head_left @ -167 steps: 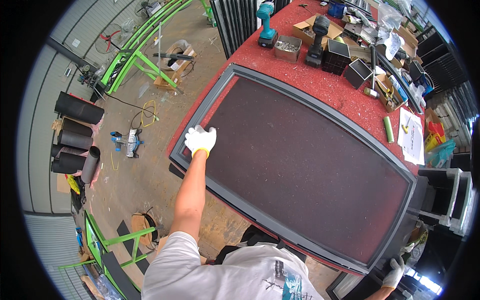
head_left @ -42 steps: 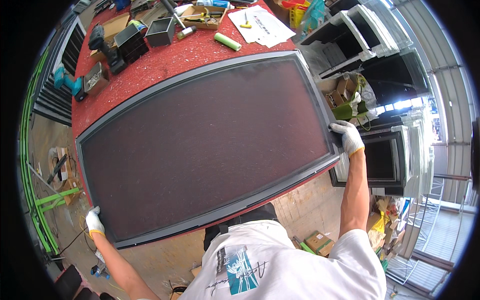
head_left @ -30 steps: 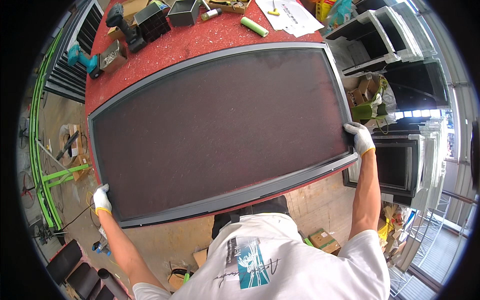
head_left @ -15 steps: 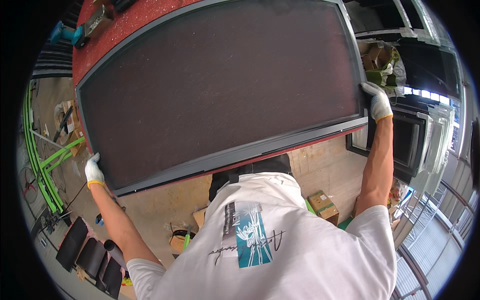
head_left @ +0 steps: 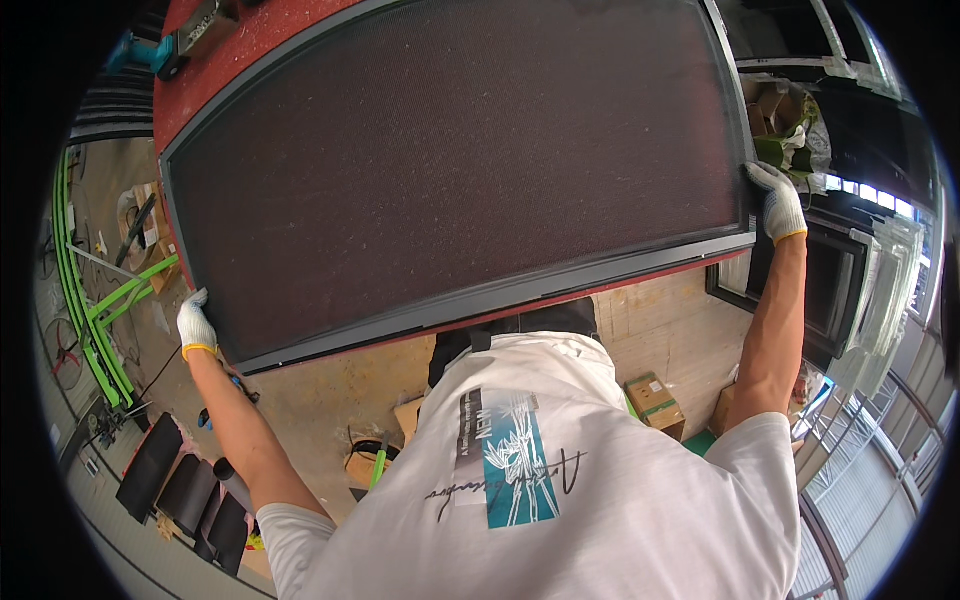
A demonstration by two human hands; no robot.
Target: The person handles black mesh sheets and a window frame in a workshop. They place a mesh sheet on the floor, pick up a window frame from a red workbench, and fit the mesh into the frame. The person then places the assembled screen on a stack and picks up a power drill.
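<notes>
A large window screen with a grey frame (head_left: 500,295) and dark mesh (head_left: 460,160) lies across the red worktop (head_left: 225,70) in front of me. Its near rail runs just ahead of my waist, slanting up toward the right. My left hand (head_left: 197,322), in a white knit glove with a yellow cuff, grips the frame's left side by the near corner. At the opposite side, my right hand (head_left: 780,202), gloved alike, is closed on the right rail a little above the near corner. Where the fingers pass behind the rails, they are hidden.
A teal power tool (head_left: 140,55) and a small metal box (head_left: 205,28) sit on the worktop's far left. Green metal bars (head_left: 85,290) stand at left. Dark framed panels (head_left: 835,275) lean at right, and a cardboard box (head_left: 655,405) lies on the floor.
The whole view has shifted slightly, so the screen, worktop and floor things appear a little higher and farther right. Both hands keep their hold on the frame.
</notes>
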